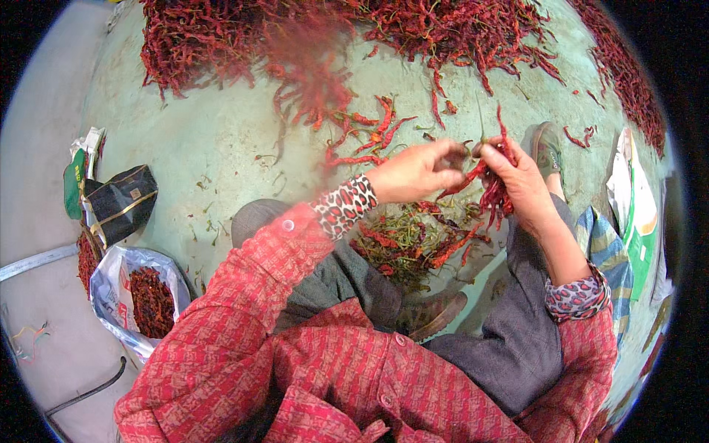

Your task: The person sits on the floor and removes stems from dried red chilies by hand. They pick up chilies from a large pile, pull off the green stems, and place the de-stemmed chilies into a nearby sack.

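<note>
My right hand [512, 180] grips a bunch of dried red chilli peppers [496, 196] that hang below the fingers; one chilli and a thin green stem stick up above the thumb. Close on its left is my left hand [424, 170], thumb and fingertips apart, with nothing plainly held; small dark bits show beside its fingertips. Below both hands, between the legs, lies a pile of green-brown chilli stems [407, 241] mixed with some red chillies. Loose red chillies [382, 130] are scattered on the pale green ground sheet just beyond the left hand.
A large heap of dried chillies [443, 27] spans the far side, another [631, 83] the far right. At left stand an open plastic bag [180, 277] containing dark red pieces and a black bag [124, 202]. A white-and-green sack [637, 221] lies right, near a shoe [547, 149].
</note>
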`<state>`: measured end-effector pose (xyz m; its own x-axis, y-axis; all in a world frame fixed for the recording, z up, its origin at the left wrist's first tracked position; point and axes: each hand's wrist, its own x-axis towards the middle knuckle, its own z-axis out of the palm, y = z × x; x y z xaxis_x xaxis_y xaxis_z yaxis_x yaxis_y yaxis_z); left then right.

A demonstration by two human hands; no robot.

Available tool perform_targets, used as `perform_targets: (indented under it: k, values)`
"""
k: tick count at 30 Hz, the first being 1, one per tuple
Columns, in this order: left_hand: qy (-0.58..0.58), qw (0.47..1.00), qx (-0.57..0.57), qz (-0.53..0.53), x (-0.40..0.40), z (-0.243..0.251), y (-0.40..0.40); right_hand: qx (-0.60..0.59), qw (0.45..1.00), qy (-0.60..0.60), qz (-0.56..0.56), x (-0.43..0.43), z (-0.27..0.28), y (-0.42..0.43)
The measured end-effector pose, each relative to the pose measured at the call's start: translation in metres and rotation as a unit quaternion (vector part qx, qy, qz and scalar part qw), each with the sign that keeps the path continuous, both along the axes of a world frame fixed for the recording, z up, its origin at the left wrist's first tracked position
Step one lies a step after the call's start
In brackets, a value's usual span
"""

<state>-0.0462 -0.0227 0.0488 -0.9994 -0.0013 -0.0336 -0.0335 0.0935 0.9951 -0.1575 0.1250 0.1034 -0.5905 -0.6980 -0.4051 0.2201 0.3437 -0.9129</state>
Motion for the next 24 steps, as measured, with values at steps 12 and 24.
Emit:
perform_targets:
  k: [12, 24]
  values:
    - [-0.022, 0.980, 0.161, 0.116, -0.004, 0.026, 0.000, -0.014, 0.995, 0.056, 0.085, 0.006, -0.006, -0.002]
    - [0.011, 0.973, 0.138, 0.185, -0.037, 0.005, 0.008, 0.004, 0.949, 0.254, 0.187, -0.005, 0.023, 0.005]
